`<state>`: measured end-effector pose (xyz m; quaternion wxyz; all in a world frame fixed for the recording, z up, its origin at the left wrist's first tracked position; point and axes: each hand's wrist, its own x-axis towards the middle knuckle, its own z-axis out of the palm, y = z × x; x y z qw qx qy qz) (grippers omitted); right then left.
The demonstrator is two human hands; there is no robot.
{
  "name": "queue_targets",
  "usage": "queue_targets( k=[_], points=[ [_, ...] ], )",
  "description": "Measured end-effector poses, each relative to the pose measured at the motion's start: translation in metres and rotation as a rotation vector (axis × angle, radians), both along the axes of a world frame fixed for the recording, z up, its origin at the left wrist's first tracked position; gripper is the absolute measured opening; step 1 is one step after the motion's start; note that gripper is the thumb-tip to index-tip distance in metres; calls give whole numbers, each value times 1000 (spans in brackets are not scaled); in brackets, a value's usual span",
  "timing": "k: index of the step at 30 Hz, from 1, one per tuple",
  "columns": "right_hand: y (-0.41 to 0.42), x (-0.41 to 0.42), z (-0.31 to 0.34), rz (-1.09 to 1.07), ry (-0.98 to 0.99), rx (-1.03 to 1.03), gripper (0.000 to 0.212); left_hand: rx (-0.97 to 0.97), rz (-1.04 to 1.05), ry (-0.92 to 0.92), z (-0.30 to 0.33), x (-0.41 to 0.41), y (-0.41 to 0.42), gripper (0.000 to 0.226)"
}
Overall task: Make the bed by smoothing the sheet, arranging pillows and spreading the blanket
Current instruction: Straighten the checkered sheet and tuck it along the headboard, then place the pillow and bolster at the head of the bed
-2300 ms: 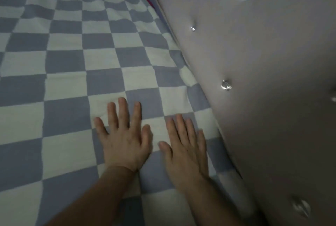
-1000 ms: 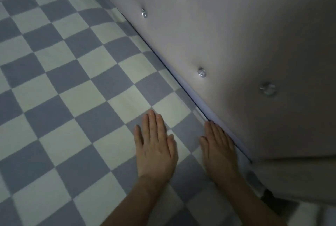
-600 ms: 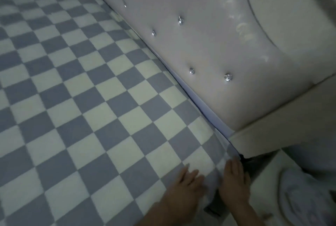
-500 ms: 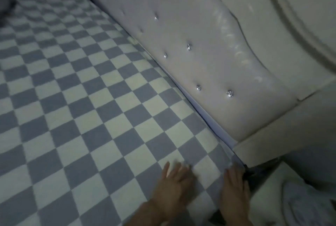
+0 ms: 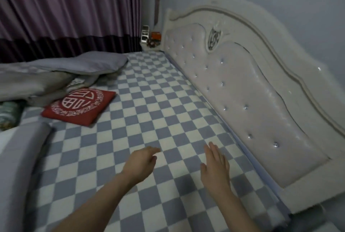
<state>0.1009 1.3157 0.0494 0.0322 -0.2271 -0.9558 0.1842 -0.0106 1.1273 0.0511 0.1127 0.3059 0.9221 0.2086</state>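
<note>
Checkered sheet (image 5: 149,119) lies flat beneath both hands: left hand (image 5: 141,162) loosely curled, holding nothing; right hand (image 5: 214,166) flat, fingers straight, headboard (image 5: 261,101) beside it.

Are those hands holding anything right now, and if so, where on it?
Nothing is held. The left hand hangs loosely curled and the right hand is flat, fingers straight, both over the blue-and-white checkered sheet.
</note>
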Motion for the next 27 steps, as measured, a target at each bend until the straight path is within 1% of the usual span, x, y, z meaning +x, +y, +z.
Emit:
queue_targets(
  k=[3,8,11,16,19,22,27],
  points=[
    [-22,-17,14,105,8,-27,57,-5,132,-47,10,1,-41,38],
    [-51,-48,15,276,-75,-72,59,-13,360,-80,15,3,-88,37],
    [-72,-70,14,374,-109,-91,59,-25,501,-69,15,3,-119,36],
    [-133,-96,14,522,-150,-168,56,-40,686,-45,16,4,-187,37],
    [-188,-113,10,596,-170,-223,57,-76,806,-55,11,-3,-243,37],
    [-239,-123,3,642,-205,-256,58,-97,859,-98,-2,-17,-290,36],
    [-327,-140,-20,643,-283,-335,56,-101,886,-144,-21,-46,-351,32]
  ],
)
